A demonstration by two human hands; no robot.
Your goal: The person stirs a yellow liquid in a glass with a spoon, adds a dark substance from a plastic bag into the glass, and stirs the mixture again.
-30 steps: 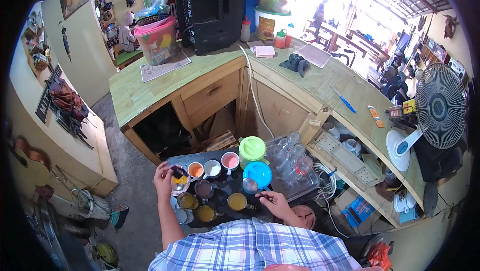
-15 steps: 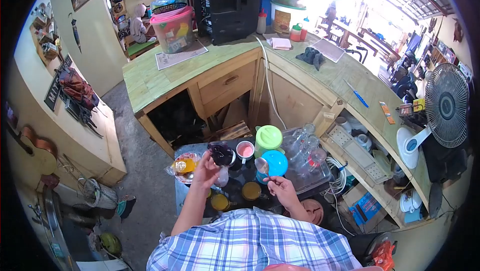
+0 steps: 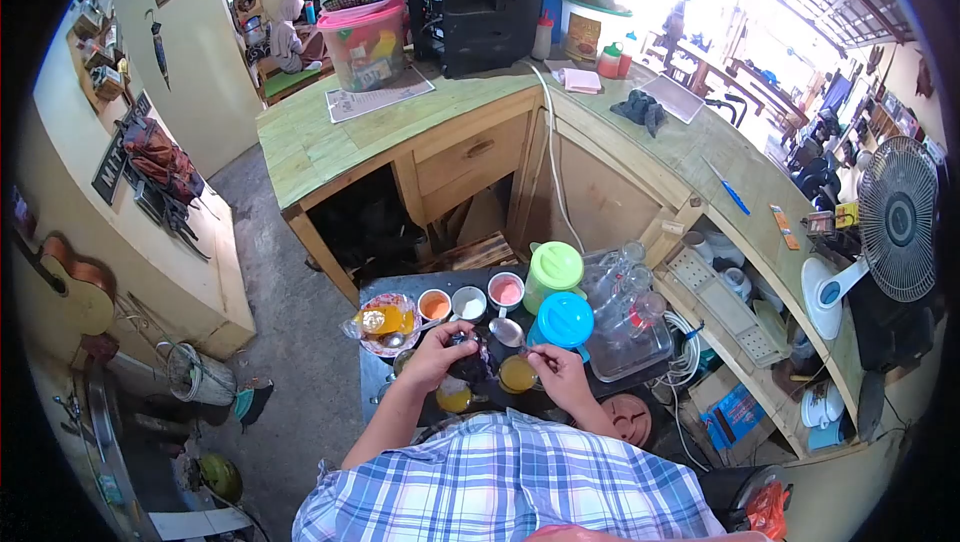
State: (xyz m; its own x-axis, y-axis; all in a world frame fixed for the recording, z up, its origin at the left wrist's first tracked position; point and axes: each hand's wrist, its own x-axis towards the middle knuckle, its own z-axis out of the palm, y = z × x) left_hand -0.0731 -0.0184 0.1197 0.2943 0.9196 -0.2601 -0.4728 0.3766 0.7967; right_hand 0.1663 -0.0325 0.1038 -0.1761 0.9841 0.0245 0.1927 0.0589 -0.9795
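Dark cup (image 3: 468, 367) half-hidden under left hand (image 3: 445, 345); right hand (image 3: 550, 366) grips spoon (image 3: 508, 332).

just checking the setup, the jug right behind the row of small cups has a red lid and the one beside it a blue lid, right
Not quite: the head view shows the jug behind the small cups has a light green lid, not a red one. The jug beside it does have a blue lid, as you said.

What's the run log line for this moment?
left hand: on dark jar | right hand: holds spoon | beside: blue lid
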